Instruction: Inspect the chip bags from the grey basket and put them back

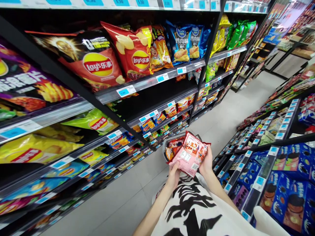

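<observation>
Between my two hands is a red and pink snack bag (187, 156), its printed label and barcode turned up toward me. My left hand (173, 175) grips its lower left edge, thumb on top. On the other side my right hand (207, 160) is closed around the bag's right edge. Just beyond and below the bag stands a grey basket (164, 151) with red snack packs (173, 146) inside; the held bag hides part of it.
A tall shelf rack on the left holds red chip bags (98, 62), blue chip bags (182, 42) and a yellow chip bag (36, 149). Low shelves on the right carry blue boxes (292, 186). A grey tiled aisle floor (219, 121) runs between them.
</observation>
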`<state>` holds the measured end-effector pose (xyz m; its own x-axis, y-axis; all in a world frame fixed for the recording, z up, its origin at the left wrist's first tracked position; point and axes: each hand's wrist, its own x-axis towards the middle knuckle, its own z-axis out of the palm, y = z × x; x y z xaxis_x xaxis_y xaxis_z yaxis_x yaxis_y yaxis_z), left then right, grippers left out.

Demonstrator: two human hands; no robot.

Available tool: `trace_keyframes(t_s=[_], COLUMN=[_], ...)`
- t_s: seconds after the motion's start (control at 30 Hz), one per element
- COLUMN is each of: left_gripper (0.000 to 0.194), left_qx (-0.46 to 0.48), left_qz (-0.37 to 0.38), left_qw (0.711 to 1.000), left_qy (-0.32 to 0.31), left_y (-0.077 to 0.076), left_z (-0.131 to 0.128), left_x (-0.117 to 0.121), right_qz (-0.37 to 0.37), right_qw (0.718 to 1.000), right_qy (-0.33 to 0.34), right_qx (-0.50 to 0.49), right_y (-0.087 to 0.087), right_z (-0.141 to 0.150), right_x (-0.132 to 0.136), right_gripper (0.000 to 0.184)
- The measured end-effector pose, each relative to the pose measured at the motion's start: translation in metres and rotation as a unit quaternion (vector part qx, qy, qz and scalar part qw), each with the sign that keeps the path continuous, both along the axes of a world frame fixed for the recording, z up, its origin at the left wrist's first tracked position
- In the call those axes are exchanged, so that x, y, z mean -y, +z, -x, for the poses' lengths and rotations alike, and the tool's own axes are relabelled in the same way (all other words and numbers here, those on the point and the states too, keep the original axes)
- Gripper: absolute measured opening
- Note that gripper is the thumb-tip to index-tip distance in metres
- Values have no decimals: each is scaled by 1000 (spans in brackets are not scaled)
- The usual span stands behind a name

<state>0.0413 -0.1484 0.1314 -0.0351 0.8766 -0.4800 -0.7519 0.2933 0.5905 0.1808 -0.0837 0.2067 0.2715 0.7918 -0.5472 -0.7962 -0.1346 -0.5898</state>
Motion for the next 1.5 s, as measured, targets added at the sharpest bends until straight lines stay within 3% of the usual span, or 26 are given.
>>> trace_keyframes(t_s=[0.6, 1.0, 1.3, 1.5], left_gripper=[61, 70, 63, 59], left_qx=[-9, -15, -14, -47], left_qz=[6, 17, 7, 3], left_qw=[1000, 999, 1000, 998], left_qy=[7, 23, 15, 40], left_y=[0, 7, -3, -4], left_z=[0, -3, 1, 0], left_x=[0, -1, 1, 2], right_qz=[-3, 8, 18, 2], right_qw=[1000, 1000, 1000, 1000], right_qy=[-9, 2, 23, 12], right_qx=[5, 7, 5, 16], right_y=[-2, -2, -3, -15], right_z=[0, 1, 1, 0], right_x=[0, 0, 0, -1], right_gripper=[27, 31, 37, 32])
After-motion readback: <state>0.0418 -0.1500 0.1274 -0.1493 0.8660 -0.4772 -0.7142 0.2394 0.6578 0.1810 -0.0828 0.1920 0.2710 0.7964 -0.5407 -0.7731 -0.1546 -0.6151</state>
